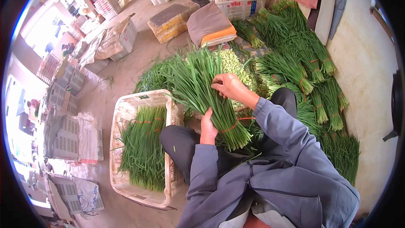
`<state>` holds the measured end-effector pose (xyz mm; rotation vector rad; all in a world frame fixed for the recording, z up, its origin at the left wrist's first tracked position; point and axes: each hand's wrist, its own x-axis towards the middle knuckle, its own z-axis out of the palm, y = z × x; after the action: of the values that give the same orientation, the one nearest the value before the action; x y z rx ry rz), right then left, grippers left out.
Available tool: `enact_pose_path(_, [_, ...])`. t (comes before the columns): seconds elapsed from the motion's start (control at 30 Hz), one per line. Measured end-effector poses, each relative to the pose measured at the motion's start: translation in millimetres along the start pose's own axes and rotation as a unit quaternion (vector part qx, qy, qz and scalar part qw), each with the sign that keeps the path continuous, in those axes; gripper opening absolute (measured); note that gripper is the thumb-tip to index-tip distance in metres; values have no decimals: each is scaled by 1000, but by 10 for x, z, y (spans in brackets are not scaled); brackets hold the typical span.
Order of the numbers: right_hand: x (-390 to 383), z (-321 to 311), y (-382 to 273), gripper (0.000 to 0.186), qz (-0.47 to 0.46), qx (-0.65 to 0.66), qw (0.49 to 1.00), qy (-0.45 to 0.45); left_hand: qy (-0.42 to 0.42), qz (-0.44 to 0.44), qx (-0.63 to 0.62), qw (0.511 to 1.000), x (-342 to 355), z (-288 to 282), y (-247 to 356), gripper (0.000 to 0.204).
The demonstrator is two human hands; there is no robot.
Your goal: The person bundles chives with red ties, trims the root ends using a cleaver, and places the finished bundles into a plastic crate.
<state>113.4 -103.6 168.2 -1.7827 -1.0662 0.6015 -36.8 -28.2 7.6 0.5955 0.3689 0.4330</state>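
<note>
Green leafy bunch (198, 80) held over lap (225, 160) — L hand (208, 127) gripping its side, R hand (231, 87) w/ fingers curled on the leaves, can't tell if pinching any. Orange tie (246, 118) near stem end has a loose tail; if slack, stems could prob. slip. L knee (179, 141) blocks btwn bunch & white crate (169, 114) of tied bundles (145, 143); green pile (312, 59) to R.

The person's left grip (209, 127) holds a green bundle (198, 80); the right grip (231, 88) is at its leaves. A white crate (168, 173) contains tied greens (145, 152); heaped bunches (291, 42) line the floor's (139, 55) right edge.
</note>
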Motion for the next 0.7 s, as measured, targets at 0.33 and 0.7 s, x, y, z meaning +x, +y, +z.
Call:
enact_pose_path(0.33, [-54,6,296,26,185,527,828,39,-83,10,1,997,-30,-39,-75,70])
enact_pose_path(0.7, [10,-300,-342,20,-114,-6,992,45,-23,-20,12,999,-52,-87,-96,46])
